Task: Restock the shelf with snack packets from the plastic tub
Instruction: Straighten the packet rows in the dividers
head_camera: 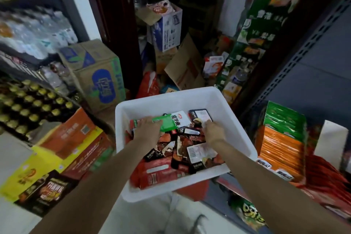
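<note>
Both hands deep in the plastic tub (171, 99): left hand (147, 130) gripping a green packet (167, 123), right hand (213, 131) down among the dark packets (182, 144), grip unclear. Slippery pile, so one could slide out.

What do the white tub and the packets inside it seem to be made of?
Tub: likely plastic, smooth, slightly glossy; thin, even walls, rounded rim.
Packets: probably printed plastic film or foil, shiny; they catch light and lie crumpled and flat. The blur leaves this open.
</note>
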